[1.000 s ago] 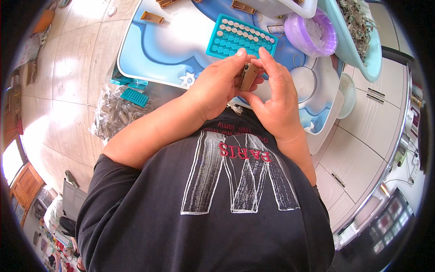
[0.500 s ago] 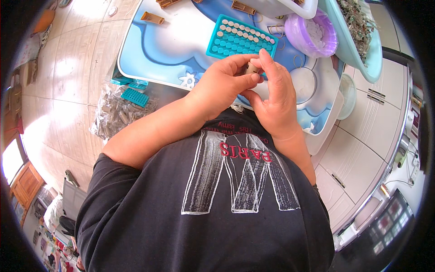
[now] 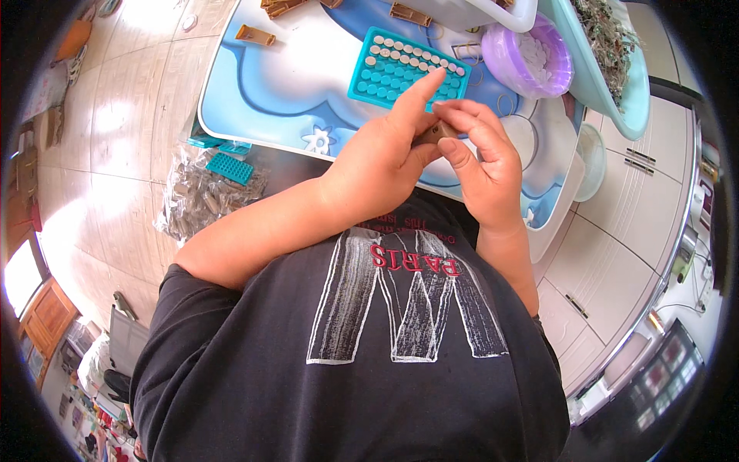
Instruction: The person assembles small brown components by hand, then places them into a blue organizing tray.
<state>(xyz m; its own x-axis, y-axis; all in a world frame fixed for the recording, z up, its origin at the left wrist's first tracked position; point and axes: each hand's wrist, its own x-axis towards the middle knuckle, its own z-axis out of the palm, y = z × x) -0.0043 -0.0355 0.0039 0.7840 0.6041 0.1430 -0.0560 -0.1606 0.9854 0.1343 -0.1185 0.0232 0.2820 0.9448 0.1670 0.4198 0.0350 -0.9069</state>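
Over the near edge of the blue-and-white table, my left hand (image 3: 382, 158) and my right hand (image 3: 486, 171) meet. A small brown cylindrical piece (image 3: 436, 134) is pinched between them, mostly hidden by the fingers. My left index finger points up and away from it; the left thumb stays against the piece. Right thumb and fingers close around its other side. Just beyond the hands lies a teal tray (image 3: 360, 90) with rows of round holes. Its far rows hold pale round-topped pieces (image 3: 406, 58); the nearer rows look teal.
Brown trough-shaped holders (image 3: 255, 35) lie along the far left of the table (image 3: 262, 92). At right stand a purple bowl (image 3: 567, 65) with a plastic lining and a pale-green basin (image 3: 636, 115) of tangled small parts. A clear bag (image 3: 202, 192) of cylinders sits below the left edge.
My left index finger has lifted off and extended forward. The brown piece has tilted and sunk a little lower between the hands, and my right fingers have curled over it.
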